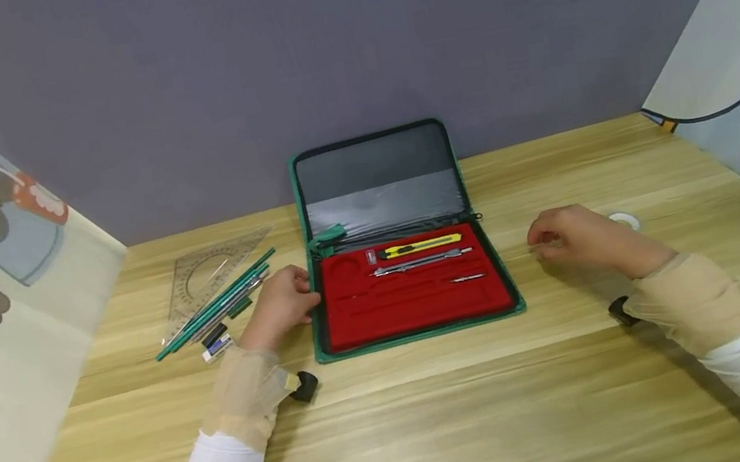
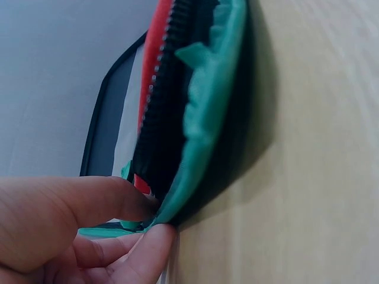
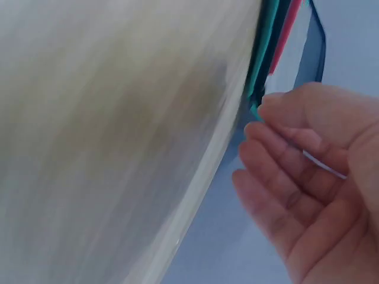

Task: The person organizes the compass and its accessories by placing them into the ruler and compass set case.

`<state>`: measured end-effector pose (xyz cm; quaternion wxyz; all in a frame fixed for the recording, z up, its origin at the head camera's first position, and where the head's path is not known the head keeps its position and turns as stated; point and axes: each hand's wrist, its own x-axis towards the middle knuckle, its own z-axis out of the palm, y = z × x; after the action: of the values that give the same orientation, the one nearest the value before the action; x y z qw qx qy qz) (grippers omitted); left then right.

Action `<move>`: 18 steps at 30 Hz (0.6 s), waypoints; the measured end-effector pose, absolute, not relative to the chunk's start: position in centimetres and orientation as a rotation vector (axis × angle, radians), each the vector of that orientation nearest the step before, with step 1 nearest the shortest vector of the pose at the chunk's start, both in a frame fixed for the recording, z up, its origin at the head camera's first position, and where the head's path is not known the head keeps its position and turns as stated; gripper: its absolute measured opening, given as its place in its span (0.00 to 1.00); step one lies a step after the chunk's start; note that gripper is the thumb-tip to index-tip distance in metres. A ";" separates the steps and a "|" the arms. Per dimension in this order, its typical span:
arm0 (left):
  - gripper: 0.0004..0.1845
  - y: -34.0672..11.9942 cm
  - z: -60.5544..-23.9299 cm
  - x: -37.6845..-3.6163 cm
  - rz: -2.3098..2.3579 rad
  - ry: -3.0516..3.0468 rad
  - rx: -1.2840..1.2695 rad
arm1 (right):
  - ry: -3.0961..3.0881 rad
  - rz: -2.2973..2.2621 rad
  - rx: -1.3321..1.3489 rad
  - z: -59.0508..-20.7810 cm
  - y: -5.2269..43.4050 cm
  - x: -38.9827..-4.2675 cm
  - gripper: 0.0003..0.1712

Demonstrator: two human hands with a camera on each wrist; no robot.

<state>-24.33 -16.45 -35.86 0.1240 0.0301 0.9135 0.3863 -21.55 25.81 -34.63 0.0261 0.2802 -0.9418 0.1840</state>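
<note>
A green zip case (image 1: pixel 423 337) lies unfolded on the table, its dark lid leaning against the grey backdrop. Its red moulded insert (image 1: pixel 420 318) holds a yellow utility knife (image 1: pixel 421 245), a silver compass (image 1: pixel 422 261), a tiny clear box (image 1: pixel 371 257) and a short metal piece (image 1: pixel 468 278); other recesses are bare. My left hand (image 1: pixel 282 301) is at the case's left side. In the left wrist view, its thumb and fingers pinch the green edge (image 2: pixel 201 136). My right hand (image 1: pixel 570 238) hovers right of the case, fingers loosely bent and holding nothing.
Left of the case lie a clear set square (image 1: pixel 185 280), green pencils (image 1: pixel 221 303), a dark green block (image 1: pixel 240 307), a black block (image 1: pixel 215 335) and a white eraser (image 1: pixel 217 349). A white ring (image 1: pixel 632 219) sits behind the right hand. Walls bound the table.
</note>
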 end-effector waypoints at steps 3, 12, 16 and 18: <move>0.22 -16.5 -35.8 -24.3 1.129 2.666 0.097 | -2.975 0.531 0.773 -34.5 27.1 -21.6 0.05; 0.22 -16.6 -36.0 -24.1 1.137 2.665 0.094 | -3.116 0.359 0.535 -33.9 31.0 -22.3 0.18; 0.22 -16.6 -35.9 -24.2 1.127 2.673 0.098 | -3.187 0.389 0.494 -33.7 32.6 -22.7 0.23; 0.22 -16.6 -35.9 -24.2 1.129 2.674 0.101 | -3.235 0.409 0.476 -33.7 33.2 -22.9 0.26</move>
<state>-24.20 -16.55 -35.87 0.1184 0.0346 0.9143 0.3859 -22.86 33.22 -33.73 -0.0768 0.1440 -0.9788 0.1237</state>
